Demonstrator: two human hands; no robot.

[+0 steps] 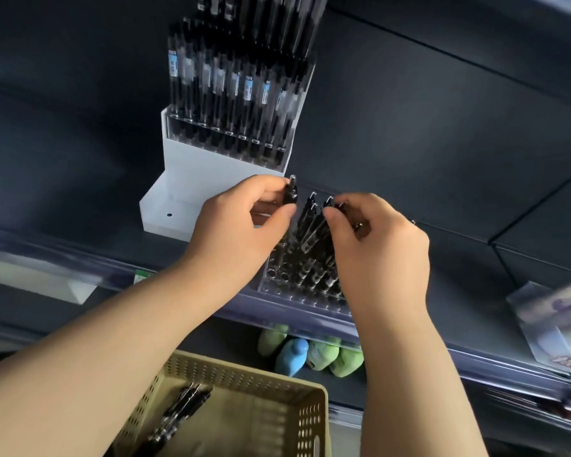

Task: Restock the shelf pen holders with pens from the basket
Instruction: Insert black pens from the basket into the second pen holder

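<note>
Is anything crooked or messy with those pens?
A bit. The pens in the near clear holder lean at different angles, while those in the white holder behind stand straight in rows. The near holder's front holes look empty. Nothing looks spilled or broken.

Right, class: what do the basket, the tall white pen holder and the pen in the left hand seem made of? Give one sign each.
Basket: likely moulded plastic, matt beige; regular rows of holes. White pen holder: probably acrylic, smooth; clear front panel. Pen: seemingly glossy black plastic, shiny metal-looking end.
</note>
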